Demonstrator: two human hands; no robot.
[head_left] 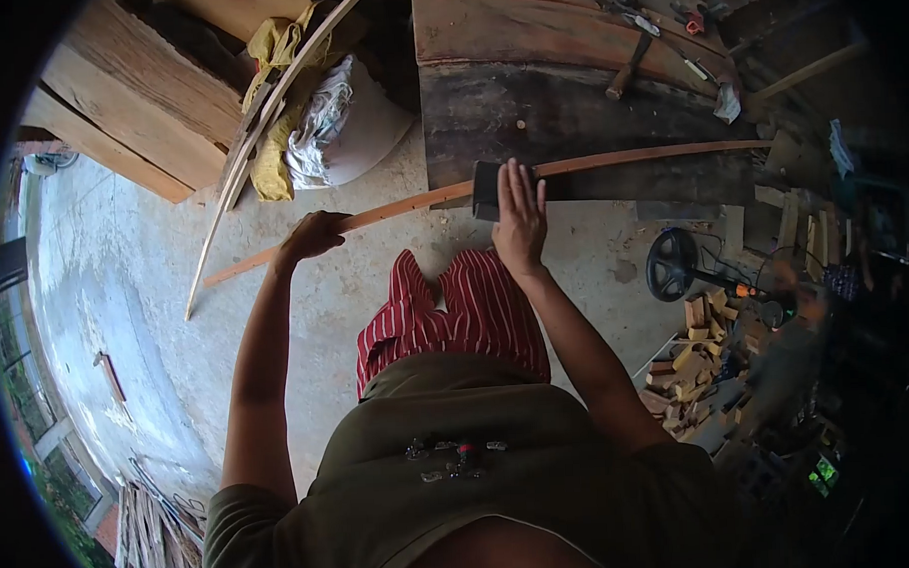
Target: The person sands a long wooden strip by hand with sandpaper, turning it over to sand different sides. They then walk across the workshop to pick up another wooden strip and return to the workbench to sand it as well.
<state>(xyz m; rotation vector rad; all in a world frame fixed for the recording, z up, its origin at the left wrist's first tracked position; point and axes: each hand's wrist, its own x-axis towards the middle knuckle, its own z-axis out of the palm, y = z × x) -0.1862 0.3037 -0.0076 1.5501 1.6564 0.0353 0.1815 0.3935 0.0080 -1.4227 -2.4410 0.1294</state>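
Observation:
A long, thin reddish wooden strip [412,202] runs from the lower left up to the right, its right part lying over a dark workbench [568,100]. My left hand [313,237] is closed around the strip near its left end. Against the strip, at the bench's front edge, is a dark flat block [485,191]. My right hand [520,217] lies on the right part of this block with its fingers stretched out and the thumb a little apart. The underside of the block is hidden.
A hammer [629,66] and other tools lie at the back of the bench. Thick timber [132,85], sacks [344,128] and a leaning pale strip [233,177] stand at the left. Wood offcuts [693,366] and a black wheel [671,264] are at the right.

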